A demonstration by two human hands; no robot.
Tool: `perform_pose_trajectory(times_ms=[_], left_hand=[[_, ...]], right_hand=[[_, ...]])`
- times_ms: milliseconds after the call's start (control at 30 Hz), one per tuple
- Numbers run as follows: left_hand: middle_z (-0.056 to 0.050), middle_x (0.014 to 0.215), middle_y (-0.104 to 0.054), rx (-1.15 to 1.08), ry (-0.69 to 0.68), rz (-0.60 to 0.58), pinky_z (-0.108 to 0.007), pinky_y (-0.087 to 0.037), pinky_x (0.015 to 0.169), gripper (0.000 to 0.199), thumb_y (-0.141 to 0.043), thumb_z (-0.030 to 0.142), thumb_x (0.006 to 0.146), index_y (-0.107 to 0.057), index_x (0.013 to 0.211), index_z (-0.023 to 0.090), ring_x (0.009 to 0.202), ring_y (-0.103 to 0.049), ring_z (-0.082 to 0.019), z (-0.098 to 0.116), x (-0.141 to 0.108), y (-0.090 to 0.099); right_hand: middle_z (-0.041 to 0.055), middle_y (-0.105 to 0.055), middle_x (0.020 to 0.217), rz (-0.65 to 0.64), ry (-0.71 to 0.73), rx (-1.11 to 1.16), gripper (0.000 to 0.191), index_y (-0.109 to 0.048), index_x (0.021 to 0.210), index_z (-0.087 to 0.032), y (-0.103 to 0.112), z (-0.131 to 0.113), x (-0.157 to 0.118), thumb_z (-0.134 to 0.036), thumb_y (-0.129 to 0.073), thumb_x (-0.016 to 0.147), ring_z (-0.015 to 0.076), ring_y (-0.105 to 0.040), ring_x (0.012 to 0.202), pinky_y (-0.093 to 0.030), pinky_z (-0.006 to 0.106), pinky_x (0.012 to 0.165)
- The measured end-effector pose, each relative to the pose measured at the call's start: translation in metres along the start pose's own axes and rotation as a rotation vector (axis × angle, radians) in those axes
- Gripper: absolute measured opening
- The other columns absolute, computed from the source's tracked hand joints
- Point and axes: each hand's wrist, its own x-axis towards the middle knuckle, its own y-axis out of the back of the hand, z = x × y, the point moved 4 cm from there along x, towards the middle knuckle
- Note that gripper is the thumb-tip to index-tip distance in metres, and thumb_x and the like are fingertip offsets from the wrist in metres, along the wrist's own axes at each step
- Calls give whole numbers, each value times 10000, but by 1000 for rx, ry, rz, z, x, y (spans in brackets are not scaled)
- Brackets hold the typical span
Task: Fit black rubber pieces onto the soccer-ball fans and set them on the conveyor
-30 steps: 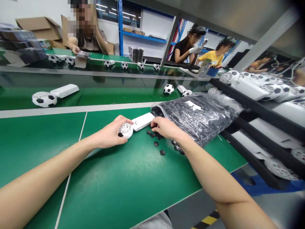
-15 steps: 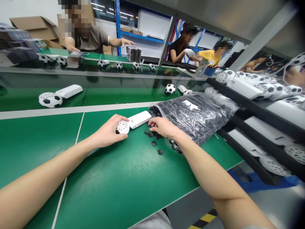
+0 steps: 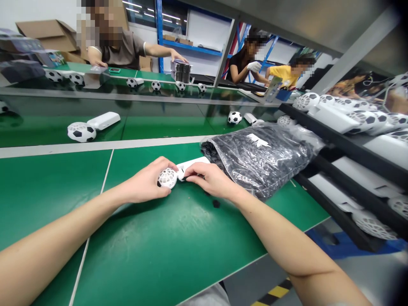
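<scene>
Viewing from the head camera, I log the following.

Item 1: left hand [image 3: 143, 182], fingers [image 3: 162, 165] curled together and clamped round a white lattice ball [image 3: 167, 178]. The fingers hide much of the ball.

Item 2: right hand [image 3: 210, 180], fingers [image 3: 195, 171] together, lying across a white plastic case [image 3: 194, 162], just left of the clear plastic bag [image 3: 261, 163] of black pieces. Its near end is hidden, and I cannot tell whether the fingers grip it or only rest on it.

Item 3: one black hexagonal patch [image 3: 216, 204], on the green workbench [image 3: 63, 199] just in front of that bag. Anything beneath the right hand is hidden.

Item 4: black rack [image 3: 347, 144], right of the bag, holding white cases and lattice balls, cut off by the frame edge.
</scene>
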Motion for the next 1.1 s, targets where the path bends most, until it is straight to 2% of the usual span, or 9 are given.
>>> perform_pose_trajectory(times_ms=[167, 267, 467, 733, 967, 1100], left_hand=[[-31, 1055, -470, -2, -20, 16, -331, -434, 796, 427, -559, 256, 621, -497, 1042, 224, 956, -505, -223, 0, 1, -3], [-28, 1023, -482, -6, -8, 43, -345, -430, 805, 413, -605, 319, 615, -510, 1002, 214, 943, -506, -228, 1, 2, -6], [-22, 982, -494, -11, -8, 114, -347, -427, 785, 350, -600, 354, 648, -522, 959, 214, 912, -510, -221, 3, 1, -7], [-15, 982, -492, -47, -11, 93, -333, -416, 805, 308, -576, 310, 669, -534, 958, 212, 917, -509, -208, 5, 0, -6], [-21, 919, -485, -18, -34, 173, -374, -405, 822, 276, -563, 250, 662, -528, 932, 207, 918, -490, -224, 7, 3, -6], [-32, 920, -500, -24, -53, 231, -378, -413, 824, 263, -581, 190, 639, -551, 899, 203, 926, -489, -229, 11, -3, -7]], right_hand=[[17, -634, 791, 46, 187, -30, 56, -614, 805, -172, -13, -11, 1, -155, -562, 820, 136, -557, 789, -431, 277, 774], [14, -635, 773, 83, 229, -16, 59, -615, 792, -175, -18, -13, 4, -149, -568, 816, 133, -560, 771, -431, 281, 778], [-3, -618, 720, 112, 128, 4, 62, -592, 725, -174, -23, -9, 8, -160, -610, 783, 126, -550, 709, -423, 249, 692], [-10, -606, 731, 112, 120, 22, 62, -581, 736, -176, -22, -6, 8, -181, -598, 795, 115, -531, 721, -406, 247, 718], [-33, -565, 684, 133, -118, 53, 133, -545, 700, -173, -23, 1, 12, -219, -664, 736, 103, -493, 660, -359, 217, 617], [-35, -543, 665, 135, -146, 102, 165, -525, 691, -174, -24, 4, 12, -240, -673, 724, 102, -477, 622, -364, 220, 590]])
